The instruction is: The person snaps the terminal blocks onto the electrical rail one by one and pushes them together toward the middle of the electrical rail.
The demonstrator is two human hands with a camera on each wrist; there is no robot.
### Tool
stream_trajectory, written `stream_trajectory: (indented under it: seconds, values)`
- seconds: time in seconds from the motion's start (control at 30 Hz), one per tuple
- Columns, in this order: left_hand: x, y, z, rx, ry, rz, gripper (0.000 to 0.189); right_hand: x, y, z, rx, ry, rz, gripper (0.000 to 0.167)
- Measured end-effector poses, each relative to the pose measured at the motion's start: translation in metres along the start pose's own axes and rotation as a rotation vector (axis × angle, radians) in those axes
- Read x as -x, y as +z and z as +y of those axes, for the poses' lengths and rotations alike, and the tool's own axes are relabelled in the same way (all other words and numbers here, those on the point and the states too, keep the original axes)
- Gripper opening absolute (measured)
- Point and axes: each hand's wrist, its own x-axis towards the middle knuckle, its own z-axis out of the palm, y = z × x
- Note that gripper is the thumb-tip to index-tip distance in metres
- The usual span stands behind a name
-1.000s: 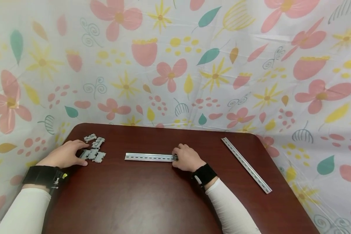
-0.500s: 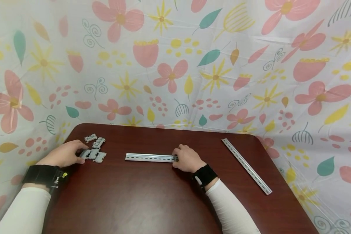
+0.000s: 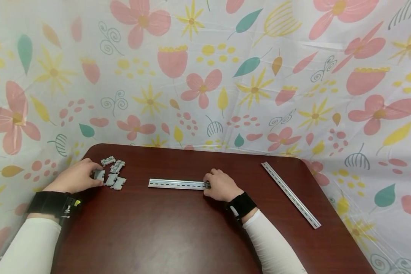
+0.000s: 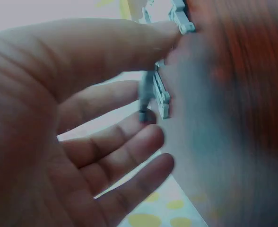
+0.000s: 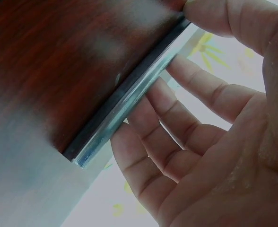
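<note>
At the table's left side, my left hand pinches a small grey rail clip between thumb and fingertips. In the left wrist view the clip is blurred and seen edge-on beside the curled fingers. Several similar grey clips lie just right of that hand. Mid-table, a slotted metal DIN rail lies crosswise, its right end gripped by my right hand. The right wrist view has the thumb at one edge of the rail and the fingers along the other; the hand hides that end from the head camera.
A second slotted metal rail lies slanted on the right part of the dark brown table. Behind the table's far edge hangs a flower-patterned cloth, which also runs along both sides.
The left hand's thumb and fingers have closed on one grey clip and drawn it slightly away from the others. The right hand and the rail have stayed in place.
</note>
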Motion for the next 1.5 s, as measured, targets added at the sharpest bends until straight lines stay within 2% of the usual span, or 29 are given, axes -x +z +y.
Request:
stream_trajectory:
  seconds: [0.13, 0.3, 0.43, 0.67, 0.9, 1.37, 1.5]
  values:
    - [-0.003, -0.001, 0.010, -0.017, 0.026, 0.067, 0.056, 0.000, -0.001, 0.000, 0.002, 0.000, 0.000, 0.028]
    - [-0.005, -0.002, 0.024, -0.012, 0.044, 0.106, 0.060, -0.001, -0.001, 0.000, 0.004, 0.005, -0.002, 0.028]
    - [-0.008, 0.001, 0.032, -0.018, 0.069, 0.133, 0.058, -0.002, 0.000, 0.001, 0.000, 0.008, -0.005, 0.028]
    - [-0.013, 0.010, 0.044, 0.012, 0.148, 0.206, 0.048, -0.001, -0.001, 0.001, -0.007, 0.010, -0.005, 0.028]
    - [-0.020, 0.021, 0.055, -0.001, 0.185, 0.223, 0.051, -0.001, -0.001, 0.002, -0.012, -0.001, -0.006, 0.026]
    - [-0.034, 0.030, 0.078, 0.008, 0.225, 0.203, 0.051, -0.001, 0.000, 0.003, -0.012, -0.007, -0.008, 0.028]
    - [-0.041, 0.034, 0.085, 0.013, 0.264, 0.210, 0.051, -0.001, 0.000, 0.003, -0.008, -0.020, -0.009, 0.029]
